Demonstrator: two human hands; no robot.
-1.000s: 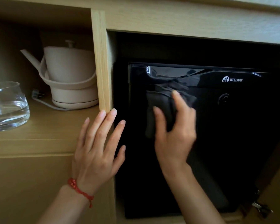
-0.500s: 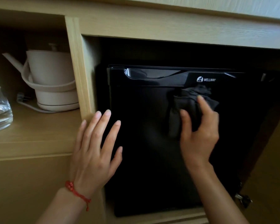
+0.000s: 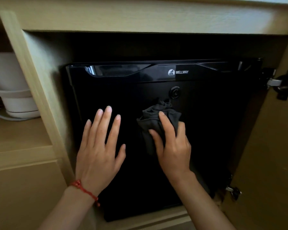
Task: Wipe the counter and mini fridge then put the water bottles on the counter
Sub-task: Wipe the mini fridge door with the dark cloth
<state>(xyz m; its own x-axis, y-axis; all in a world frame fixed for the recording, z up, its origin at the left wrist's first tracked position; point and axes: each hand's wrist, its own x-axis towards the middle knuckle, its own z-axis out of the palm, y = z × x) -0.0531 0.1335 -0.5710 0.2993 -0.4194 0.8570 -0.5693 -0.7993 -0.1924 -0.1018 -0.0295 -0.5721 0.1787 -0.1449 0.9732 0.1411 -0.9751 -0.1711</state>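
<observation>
Against the mini fridge door, two hands work a dark cloth.

Nearest, the left hand (image 3: pixel 99 146) lies flat at 7 o'clock on the mini fridge (image 3: pixel 206 130), fingers straight and spread, holding nothing. Beside it, apart, the right hand (image 3: pixel 172 143) presses the cloth (image 3: pixel 154 118) to the door's middle, fingers curled round its bunched folds. Soft and light, the cloth likely handles best gathered in the palm; the glossy door looks slippery. Farther, at 9 o'clock, a white kettle (image 3: pixel 12 90) stands on a shelf (image 3: pixel 20 138).
</observation>
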